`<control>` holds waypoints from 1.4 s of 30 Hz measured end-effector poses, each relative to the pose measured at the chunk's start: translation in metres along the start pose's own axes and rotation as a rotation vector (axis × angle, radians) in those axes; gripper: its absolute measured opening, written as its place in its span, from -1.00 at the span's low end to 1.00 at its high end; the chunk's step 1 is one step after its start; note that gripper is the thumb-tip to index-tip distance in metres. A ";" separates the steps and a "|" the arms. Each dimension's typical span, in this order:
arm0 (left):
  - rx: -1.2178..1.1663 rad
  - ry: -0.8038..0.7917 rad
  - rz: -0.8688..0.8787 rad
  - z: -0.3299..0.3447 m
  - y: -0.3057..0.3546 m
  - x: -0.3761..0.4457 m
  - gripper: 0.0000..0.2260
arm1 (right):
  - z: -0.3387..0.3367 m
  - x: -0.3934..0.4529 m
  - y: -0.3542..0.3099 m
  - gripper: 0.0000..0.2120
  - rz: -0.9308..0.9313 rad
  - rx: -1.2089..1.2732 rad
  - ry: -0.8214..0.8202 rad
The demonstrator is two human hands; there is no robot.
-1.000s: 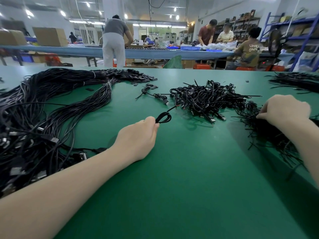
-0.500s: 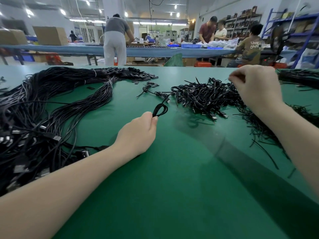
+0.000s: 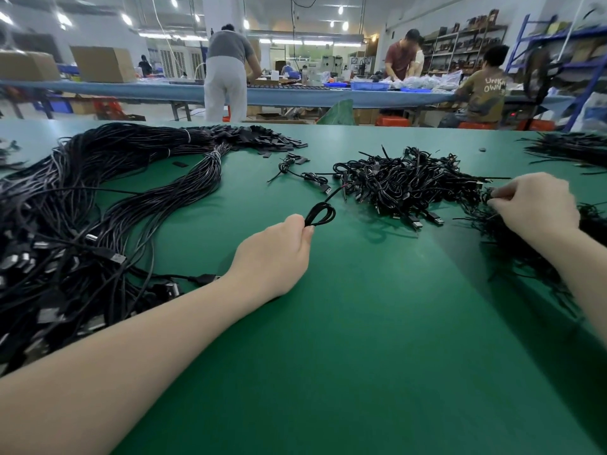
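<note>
**Right hand drops back to the ties while the coil waits**

The coil [image 3: 320, 215] sits just above the table [image 3: 361, 372], sticking out past the left hand [image 3: 276, 254]. That hand's thumb and fingers are clamped on the coil's gathered end, and a loose tail runs from the loop toward the far side. The coil has barely shifted over the last second, and nothing binds it yet.

The change is in the right hand [image 3: 535, 208]. Half a second ago it was lifted clear of the table. Now it is down again at the edge of the tie heap [image 3: 505, 247], with its fingers curled together on a thin black strand. This is probably a single tie [image 3: 488, 196], though the strands blur there and it may be more than one.

The two hands are well apart. I judge that the picking is not finished: the tie must come free of the heap and cross to the coil before any wrapping can start.

Beyond the coil lies a pile [image 3: 404, 185] of short coiled cables with plugs. A long bundle [image 3: 98, 208] of uncoiled cables lies to the far left.
</note>
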State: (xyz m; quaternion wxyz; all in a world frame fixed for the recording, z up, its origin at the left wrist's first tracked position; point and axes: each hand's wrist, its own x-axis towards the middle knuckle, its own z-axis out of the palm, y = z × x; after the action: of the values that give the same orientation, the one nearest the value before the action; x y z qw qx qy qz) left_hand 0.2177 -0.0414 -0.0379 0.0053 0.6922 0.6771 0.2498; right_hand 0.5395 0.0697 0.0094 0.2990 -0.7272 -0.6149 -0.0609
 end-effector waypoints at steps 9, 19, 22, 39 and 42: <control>-0.036 0.037 -0.025 -0.001 0.001 0.001 -0.67 | -0.046 -0.020 -0.071 -0.88 -0.291 0.631 0.094; -0.075 -0.103 0.030 -0.003 0.001 0.003 -0.75 | 0.004 -0.107 -0.146 -0.93 -0.598 0.803 -0.446; -0.041 -0.126 0.053 -0.003 0.002 0.003 -0.75 | 0.009 -0.109 -0.146 -0.88 -0.567 0.849 -0.392; 0.098 -0.103 0.190 -0.001 0.006 -0.001 -0.76 | 0.005 -0.115 -0.149 -0.85 -0.550 0.848 -0.353; 0.074 -0.108 0.202 0.000 0.006 0.000 -0.75 | 0.007 -0.116 -0.148 -0.83 -0.542 0.864 -0.335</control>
State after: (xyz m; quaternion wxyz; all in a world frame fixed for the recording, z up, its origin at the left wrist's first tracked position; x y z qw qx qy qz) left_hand 0.2236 -0.0418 -0.0353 -0.0090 0.7690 0.6115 0.1861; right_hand 0.3724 -0.0168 0.0037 0.4424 -0.3528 -0.7889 0.2395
